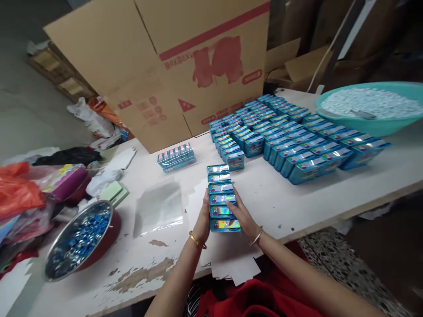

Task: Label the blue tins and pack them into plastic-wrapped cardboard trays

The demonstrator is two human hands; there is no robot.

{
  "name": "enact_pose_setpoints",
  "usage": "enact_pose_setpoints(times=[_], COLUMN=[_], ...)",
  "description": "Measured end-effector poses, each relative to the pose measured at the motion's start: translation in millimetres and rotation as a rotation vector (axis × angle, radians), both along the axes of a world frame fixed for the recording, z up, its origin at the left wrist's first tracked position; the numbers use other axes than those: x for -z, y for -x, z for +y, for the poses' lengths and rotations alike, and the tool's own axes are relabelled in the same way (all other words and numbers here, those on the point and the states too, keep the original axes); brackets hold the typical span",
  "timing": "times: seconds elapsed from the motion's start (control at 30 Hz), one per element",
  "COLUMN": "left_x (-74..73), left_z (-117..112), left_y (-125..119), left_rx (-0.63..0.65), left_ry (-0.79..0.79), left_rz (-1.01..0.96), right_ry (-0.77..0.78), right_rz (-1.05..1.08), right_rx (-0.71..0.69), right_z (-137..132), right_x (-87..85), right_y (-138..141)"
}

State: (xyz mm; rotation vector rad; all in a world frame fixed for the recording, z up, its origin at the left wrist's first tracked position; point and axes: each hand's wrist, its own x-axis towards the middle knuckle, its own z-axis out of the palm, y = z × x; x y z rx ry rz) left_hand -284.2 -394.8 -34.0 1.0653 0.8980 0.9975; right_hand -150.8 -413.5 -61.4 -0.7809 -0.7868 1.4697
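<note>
Between my two hands is a row of several small blue boxes [222, 200] with shiny rainbow-silver tops, near the front of the table. My left hand [202, 218] presses along the row's left side, fingers partly hidden behind it. On the right side my right hand [245, 215] grips the same row, with a fingertip resting on one box's top. Left of the row lies a stack of clear plastic sheets [159, 208]. Farther back stands a similar row of blue boxes in clear wrap [176, 157].
Many rows of blue boxes [294, 141] fill the table's back right. Behind stands a large cardboard carton [172, 83]. A turquoise basin [370, 125] of small pale pieces sits far right; a metal bowl [112, 215] with small blue pieces is at left. Plastic bags [20, 189] crowd the left edge.
</note>
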Motion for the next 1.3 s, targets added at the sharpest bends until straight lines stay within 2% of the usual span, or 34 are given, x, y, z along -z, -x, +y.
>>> enact_pose_setpoints(times=[0.07,0.13,0.17,0.3,0.33,0.4,0.47,0.57,0.67,0.77,0.87,0.93,1.0,1.1,1.2,1.3], left_x=[10.0,15.2,15.9,17.9,20.6,29.0,38.5,46.0,39.0,17.3,-13.7,-34.9,-53.4,-72.4,-79.2,-76.6], left_z=[15.4,32.9,42.0,73.5,78.4,84.4,87.2,90.0,91.9,87.0,68.1,46.9,21.7,-13.3,-33.5,-39.6], left_y=[30.2,66.7,87.0,166.0,180.8,200.4,208.0,207.8,207.5,208.3,197.3,176.3,145.4,95.8,61.7,42.5], left_rx=[0.018,0.009,-0.033,-0.257,-0.274,-0.278,-0.269,-0.272,-0.275,-0.303,-0.362,-0.394,-0.4,-0.34,-0.306,-0.254], left_ry=[-0.084,-0.191,-0.247,-0.248,-0.226,-0.203,-0.209,-0.218,-0.227,-0.266,-0.358,-0.512,-0.781,-1.066,-1.167,-1.173], left_rz=[0.237,0.577,0.775,1.159,1.306,1.479,1.505,1.521,1.509,1.483,1.456,1.41,1.327,1.243,1.212,1.163], right_ry=[0.02,0.056,0.072,0.108,0.114,0.127,0.134,0.134,0.098,0.02,-0.006,-0.01,-0.021,-0.05,-0.099,-0.116], right_rz=[-0.085,-0.183,-0.238,-0.479,-0.519,-0.57,-0.605,-0.653,-0.671,-0.65,-0.603,-0.542,-0.458,-0.359,-0.352,-0.377], right_rx=[-0.042,-0.065,-0.055,0.089,0.122,0.16,0.174,0.186,0.193,0.205,0.173,0.107,0.047,0.018,-0.04,-0.031], right_z=[8.6,9.7,7.6,-10.3,-15.6,-25.1,-32.6,-40.3,-45.9,-51.0,-53.4,-51.2,-45.1,-32.1,-24.3,-27.2], right_x=[14.2,24.7,27.5,26.3,24.8,22.5,21.9,22.0,17.5,2.7,-23.1,-42.9,-60.2,-74.7,-76.8,-76.0], right_y=[10.2,10.4,7.7,-11.5,-16.8,-26.6,-34.3,-40.1,-39.7,-37.7,-32.5,-23.1,-7.9,16.6,25.8,13.6])
